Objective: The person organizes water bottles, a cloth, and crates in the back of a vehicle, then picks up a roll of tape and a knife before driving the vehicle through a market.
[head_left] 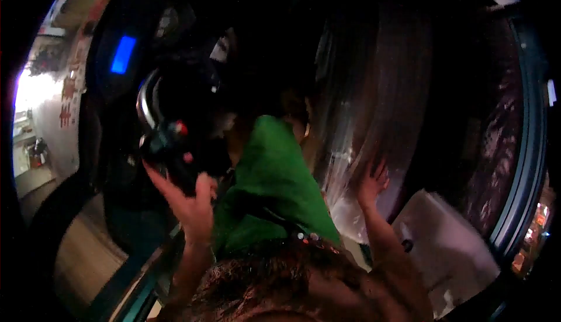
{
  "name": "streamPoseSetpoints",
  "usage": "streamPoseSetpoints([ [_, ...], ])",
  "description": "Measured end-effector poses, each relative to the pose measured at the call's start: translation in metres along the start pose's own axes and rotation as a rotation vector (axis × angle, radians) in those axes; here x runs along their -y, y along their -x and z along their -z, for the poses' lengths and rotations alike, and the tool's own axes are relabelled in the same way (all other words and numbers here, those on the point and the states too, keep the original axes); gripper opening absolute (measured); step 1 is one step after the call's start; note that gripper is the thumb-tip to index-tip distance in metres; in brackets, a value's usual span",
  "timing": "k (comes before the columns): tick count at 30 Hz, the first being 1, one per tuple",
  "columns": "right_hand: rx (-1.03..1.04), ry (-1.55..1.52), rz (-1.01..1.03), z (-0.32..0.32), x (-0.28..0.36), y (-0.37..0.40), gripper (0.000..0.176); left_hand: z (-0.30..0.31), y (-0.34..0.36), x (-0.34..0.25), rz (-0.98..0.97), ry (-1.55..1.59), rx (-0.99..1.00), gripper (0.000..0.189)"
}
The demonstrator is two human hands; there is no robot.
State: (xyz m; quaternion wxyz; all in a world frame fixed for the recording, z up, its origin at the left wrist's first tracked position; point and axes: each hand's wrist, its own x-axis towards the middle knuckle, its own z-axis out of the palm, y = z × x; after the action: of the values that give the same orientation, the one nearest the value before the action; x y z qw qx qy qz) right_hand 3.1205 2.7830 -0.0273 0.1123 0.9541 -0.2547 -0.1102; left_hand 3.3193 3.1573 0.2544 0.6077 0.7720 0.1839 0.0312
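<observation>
My left hand (190,205) reaches forward with thumb and forefinger spread, just below a dark control handle (169,138) that has a red button on it. A curved shiny metal bar (148,100) rises beyond that handle. To the right, my right hand (373,185) has its fingers apart and holds nothing. It overlaps a pale, glossy, plastic-like surface (345,199) in this view. Between my hands is the green cloth (272,170) over my lap. Much of the scene is dark and blurred.
A small lit blue panel (123,54) glows at the upper left. Beside my right forearm stands a whitish boxy object (447,246). A bluish frame edge (523,147) curves down the far right. Outside on the left is a bright wall (58,129) with red markings.
</observation>
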Motion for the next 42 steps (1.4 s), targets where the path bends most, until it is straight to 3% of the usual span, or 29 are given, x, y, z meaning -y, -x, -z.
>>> streamPoseSetpoints([
  [2,0.32,-0.135,-0.032,0.041,0.003,-0.003,0.086,-0.002,0.0,-0.004,0.081,0.04,0.04,0.083],
  [4,-0.027,0.267,0.095,-0.028,-0.012,0.004,0.088,0.008,0.002,0.005,0.27,-0.091,-0.063,0.077],
  [6,0.405,-0.106,-0.002,0.031,-0.002,-0.01,0.087,0.016,0.012,0.017,0.465,-0.205,-0.187,0.067],
  [8,0.171,-0.009,0.196,-0.002,-0.025,0.0,0.089,0.066,0.05,0.098,0.141,-0.603,-0.216,0.059],
  [11,0.052,0.325,0.292,-0.125,-0.105,0.062,0.081,0.07,0.056,0.095,0.195,-0.595,-0.15,0.058],
  [13,0.476,0.117,0.341,-0.042,-0.091,-0.003,0.071,0.067,0.072,0.089,0.234,-0.59,-0.107,0.057],
  [14,0.943,-0.069,0.385,-0.018,-0.098,-0.043,0.066,0.062,0.076,0.085,0.249,-0.59,-0.093,0.057],
  [15,1.488,-0.305,0.364,-0.003,-0.118,-0.097,0.061,0.052,0.068,0.075,-0.001,-0.974,-0.158,0.052],
  [16,1.935,-0.563,0.327,0.01,-0.134,-0.151,0.057,0.048,0.069,0.073,0.018,-0.973,-0.18,0.052],
  [17,2.208,-0.741,0.272,0.02,-0.145,-0.201,0.053,0.049,0.071,0.075,0.195,-0.788,-0.166,0.051],
  [18,1.919,-0.942,-0.197,0.065,-0.128,-0.246,0.053,0.047,0.076,0.071,0.368,-0.596,-0.149,0.049],
  [19,1.558,-1.087,-0.618,0.131,-0.095,-0.301,0.053,0.034,0.069,0.05,0.419,-0.735,-0.198,0.048],
  [20,1.31,-1.156,-0.483,0.251,-0.015,-0.369,0.054,0.036,0.076,0.055,0.438,-0.727,-0.214,0.048],
  [21,1.008,-1.27,-0.555,0.339,0.045,-0.419,0.048,0.044,0.08,0.068,0.298,-0.869,-0.176,0.051],
  [22,0.529,-1.085,0.305,0.344,0.043,-0.453,0.061,0.045,0.088,0.075,0.157,-1.007,-0.139,0.053],
  [23,-0.027,-0.624,0.969,0.416,0.097,-0.499,0.08,0.039,0.081,0.066,0.23,-1.018,-0.12,0.056],
  [24,-0.257,-0.559,0.966,0.465,0.138,-0.514,0.082,0.033,0.08,0.068,0.25,-1.012,-0.152,0.056],
  [26,-0.485,-0.384,1.07,0.523,0.197,-0.534,0.096,0.024,0.083,0.071,0.023,-1.257,-0.322,0.057],
  [27,-0.49,-0.391,1.109,0.534,0.228,-0.546,0.096,0.015,0.077,0.067,0.052,-1.257,-0.353,0.057],
  [29,-0.558,-0.174,1.453,0.546,0.284,-0.564,0.081,0.002,0.069,0.054,0.186,-1.087,-0.369,0.053],
  [30,-0.581,-0.186,1.492,0.545,0.308,-0.571,0.081,0.019,0.105,0.091,0.594,-1.066,-0.352,0.075],
  [32,0.062,-0.221,1.563,0.53,0.343,-0.58,0.06,0.013,0.11,0.11,0.169,-1.038,-0.479,0.066],
  [34,-0.037,-0.257,1.558,0.523,0.338,-0.573,0.055,-0.032,0.044,0.04,0.1,-0.876,-0.663,0.051],
  [35,-0.126,-0.313,1.505,0.519,0.335,-0.572,0.05,-0.045,0.03,0.016,0.238,-0.804,-0.697,0.051],
  [36,-0.136,-0.317,1.578,0.511,0.333,-0.576,0.05,-0.055,0.026,0.006,0.368,-0.72,-0.733,0.052],
  [38,-0.307,-0.374,1.601,0.503,0.343,-0.59,0.056,-0.055,0.043,0.038,0.056,-1.02,-0.82,0.056],
  [41,-0.393,-0.375,1.614,0.506,0.343,-0.585,0.059,-0.065,0.027,0.038,0.11,-0.973,-0.92,0.058],
  [42,-0.415,-0.401,1.674,0.502,0.339,-0.586,0.059,-0.074,0.026,0.024,0.295,-0.933,-0.983,0.059],
])
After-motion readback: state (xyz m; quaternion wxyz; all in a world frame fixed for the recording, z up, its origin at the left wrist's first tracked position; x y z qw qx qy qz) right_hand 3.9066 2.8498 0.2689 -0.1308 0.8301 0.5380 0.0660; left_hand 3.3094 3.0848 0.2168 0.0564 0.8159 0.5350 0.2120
